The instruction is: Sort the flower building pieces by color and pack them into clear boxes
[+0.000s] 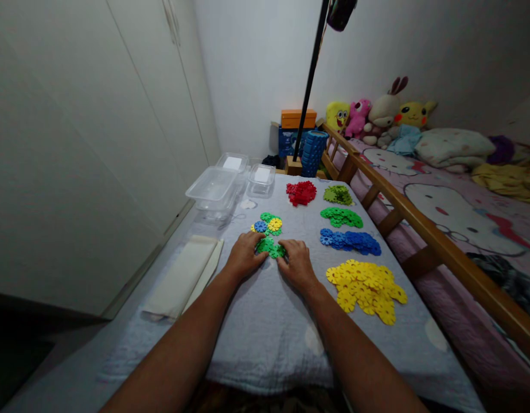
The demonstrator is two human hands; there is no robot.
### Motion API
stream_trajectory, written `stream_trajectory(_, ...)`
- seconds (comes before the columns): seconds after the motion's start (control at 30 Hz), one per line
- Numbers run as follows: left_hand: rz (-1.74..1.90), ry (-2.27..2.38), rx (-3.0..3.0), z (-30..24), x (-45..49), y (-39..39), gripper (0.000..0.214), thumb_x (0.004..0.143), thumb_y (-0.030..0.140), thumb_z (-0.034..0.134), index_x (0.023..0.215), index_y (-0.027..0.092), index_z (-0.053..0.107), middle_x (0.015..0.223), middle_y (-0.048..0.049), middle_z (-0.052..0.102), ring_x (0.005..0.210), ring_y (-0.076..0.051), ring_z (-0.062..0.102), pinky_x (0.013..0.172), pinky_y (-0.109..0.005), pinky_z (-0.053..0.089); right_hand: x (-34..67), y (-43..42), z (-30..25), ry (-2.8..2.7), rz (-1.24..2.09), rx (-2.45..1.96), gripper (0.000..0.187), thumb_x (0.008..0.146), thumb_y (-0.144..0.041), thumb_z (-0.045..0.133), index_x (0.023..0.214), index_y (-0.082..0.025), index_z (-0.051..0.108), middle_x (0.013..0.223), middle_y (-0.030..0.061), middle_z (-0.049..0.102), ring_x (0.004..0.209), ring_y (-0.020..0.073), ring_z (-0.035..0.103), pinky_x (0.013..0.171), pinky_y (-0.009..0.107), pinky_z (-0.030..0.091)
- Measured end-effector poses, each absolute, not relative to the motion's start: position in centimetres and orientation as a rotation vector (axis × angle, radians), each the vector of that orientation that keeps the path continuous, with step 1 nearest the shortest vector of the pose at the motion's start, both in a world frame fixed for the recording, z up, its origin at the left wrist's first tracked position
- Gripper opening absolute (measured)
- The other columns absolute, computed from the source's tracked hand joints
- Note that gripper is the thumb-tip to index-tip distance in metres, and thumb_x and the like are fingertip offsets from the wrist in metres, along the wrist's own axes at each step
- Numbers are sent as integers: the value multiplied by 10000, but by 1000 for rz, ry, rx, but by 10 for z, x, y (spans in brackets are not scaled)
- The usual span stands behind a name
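Taking the green discs between the hands as the centre of a clock, with twelve toward the far end of the cloth-covered counter, a folded sheet lies between eight and nine o'clock and clear plastic boxes stand toward ten; a smaller clear box sits just short of twelve. Just beyond the hands, at twelve, a blue disc, a yellow disc and more green ones lie mixed and partly overlapping, so this little cluster looks like what is left unsorted. Farther right, most pieces lie grouped by colour, which suggests the larger share is done: a red pile at one o'clock, a light green pile at two, a darker green pile past two, a blue pile at three and a broad yellow pile between three and four. The left hand rests at nine, palm down, thumb and fingers bent about the green discs' left edge. The right hand mirrors it toward four, fingers curled, thumb by their right edge. Whether either grip actually pinches a disc, I cannot tell.
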State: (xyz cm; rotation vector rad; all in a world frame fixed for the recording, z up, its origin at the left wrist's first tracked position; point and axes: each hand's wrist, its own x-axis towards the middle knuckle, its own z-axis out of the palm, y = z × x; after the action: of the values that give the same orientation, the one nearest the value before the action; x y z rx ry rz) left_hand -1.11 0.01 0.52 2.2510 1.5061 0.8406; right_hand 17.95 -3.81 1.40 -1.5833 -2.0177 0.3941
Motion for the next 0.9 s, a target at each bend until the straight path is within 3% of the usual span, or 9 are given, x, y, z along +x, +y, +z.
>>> stream_trajectory(0.37, 790, 1491, 2256, 6, -9, 2, 427, 793, 363, 747, 1183, 204, 680, 1170, -115, 718, 1070, -307, 644, 955, -446, 502, 244, -6, 58, -2033, 208, -1594, 76, 843, -245, 662, 915, -225, 674, 1055, 75, 724, 1074, 270, 581, 1018, 415, 387)
stream_trajectory(0.63, 683, 1646, 2289, 8, 5, -8, 778, 671, 570, 844, 1325, 221, 609, 1299, -143, 654, 1169, -379, 586, 993, -508, 452, 349, 71, 64, -1637, 47, -2003, 28, 793, -216, 663, 775, -196, 656, 929, 70, 741, 924, 220, 641, 875, 320, 446)
stream_trajectory(0.9, 643, 1679, 2303, 7, 11, -6, 659, 752, 526, 787, 1309, 228, 601, 1281, -141, 644, 1172, -368, 579, 981, -495, 453, 402, 98, 49, -1368, 110, -2175, 109, 761, -160, 643, 837, -129, 714, 845, 105, 751, 754, 192, 641, 691, 276, 433)
